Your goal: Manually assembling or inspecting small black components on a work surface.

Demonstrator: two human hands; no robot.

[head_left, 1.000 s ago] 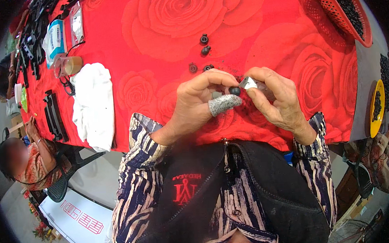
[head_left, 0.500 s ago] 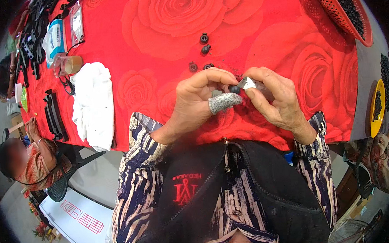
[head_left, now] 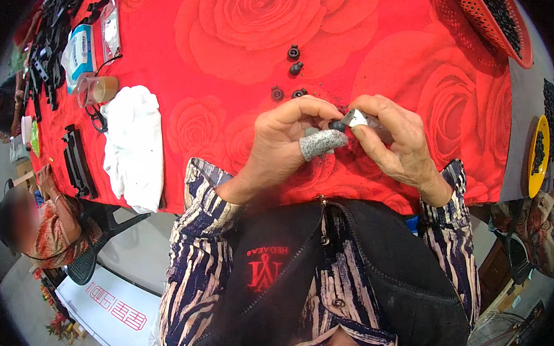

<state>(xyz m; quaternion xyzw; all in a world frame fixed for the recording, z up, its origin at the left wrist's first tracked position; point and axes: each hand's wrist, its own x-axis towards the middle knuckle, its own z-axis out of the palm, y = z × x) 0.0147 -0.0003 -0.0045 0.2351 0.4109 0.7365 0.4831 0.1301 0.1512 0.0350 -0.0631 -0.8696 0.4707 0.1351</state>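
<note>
**One Black Part (head_left: 336,125) in Hand, Apparently Mid-Step**

Well right of the white cloth (head_left: 134,147), pinching the black part in the left hand (head_left: 278,141) between forefinger and thumb, with a grey speckled sleeve (head_left: 316,145) over the latter. Gripping a small silvery blade-like piece (head_left: 357,118) between right hand (head_left: 398,137) thumb and forefinger, up close to the part; contact impossible to confirm. Right of the cloth too, somewhat nearer it: four loose black pieces (head_left: 296,68), done or waiting impossible to tell. Far right of the cloth: red basket (head_left: 468,9) with a dark heap (head_left: 497,10), perhaps plenty left.
</note>
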